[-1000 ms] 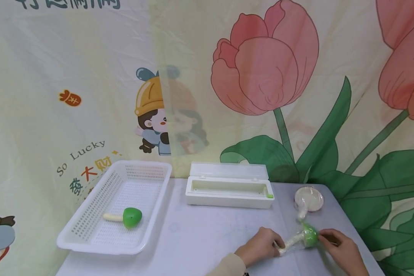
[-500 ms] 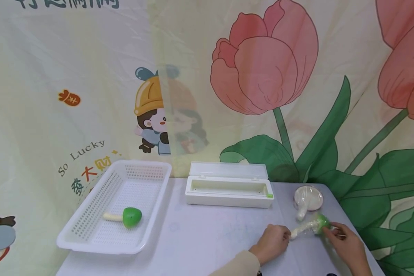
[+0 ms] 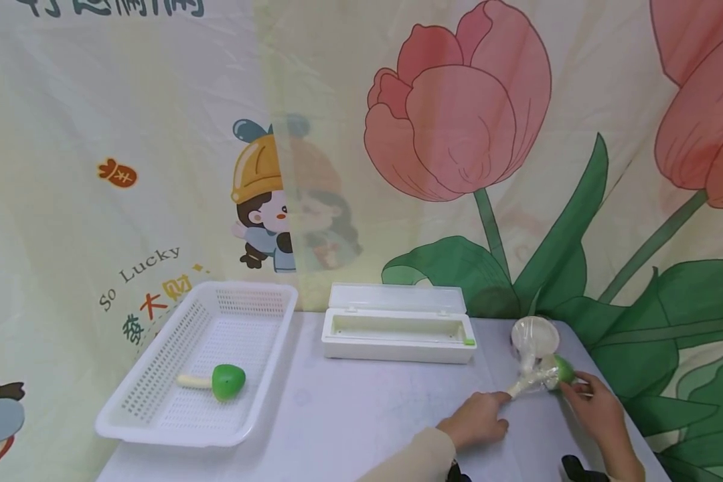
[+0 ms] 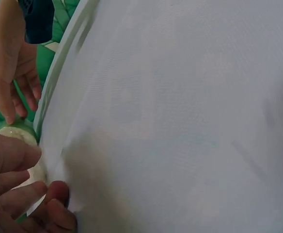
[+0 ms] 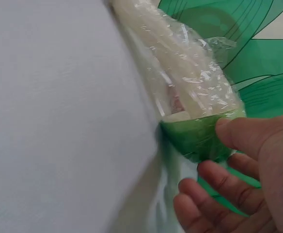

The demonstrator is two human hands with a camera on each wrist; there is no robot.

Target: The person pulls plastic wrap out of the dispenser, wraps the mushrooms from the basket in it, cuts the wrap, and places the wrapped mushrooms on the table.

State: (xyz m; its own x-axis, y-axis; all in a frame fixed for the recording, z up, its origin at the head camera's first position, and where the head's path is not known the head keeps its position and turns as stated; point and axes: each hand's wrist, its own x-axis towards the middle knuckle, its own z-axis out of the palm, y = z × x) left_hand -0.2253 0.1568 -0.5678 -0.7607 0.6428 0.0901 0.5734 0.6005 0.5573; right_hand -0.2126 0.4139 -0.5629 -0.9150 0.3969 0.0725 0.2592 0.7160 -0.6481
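A toy mushroom (image 3: 536, 379) with a green cap and pale stem is wrapped in clear plastic film at the table's right side. My right hand (image 3: 596, 405) pinches its green cap (image 5: 199, 136) between thumb and fingers. At the stem's free end, the extended forefinger of my left hand (image 3: 476, 422) touches the tip, with the thumb apart from it. In the left wrist view the thumb (image 4: 18, 153) and fingers partly hide the pale stem (image 4: 35, 172). Just behind the wrapped mushroom lies a pale round piece (image 3: 535, 335) with a film-covered stalk.
A white perforated basket (image 3: 265, 375) on the left contains an unwrapped green-capped mushroom (image 3: 225, 382). An open white box (image 3: 397, 349) with a lifted clear lid stands at the back middle. A printed cloth (image 3: 337, 221) hangs behind the white table (image 3: 337, 415).
Both hands have moved the wrapped mushroom away from me, up to the pale round piece. My left fingers have loosened from the stem, and its forefinger now extends.
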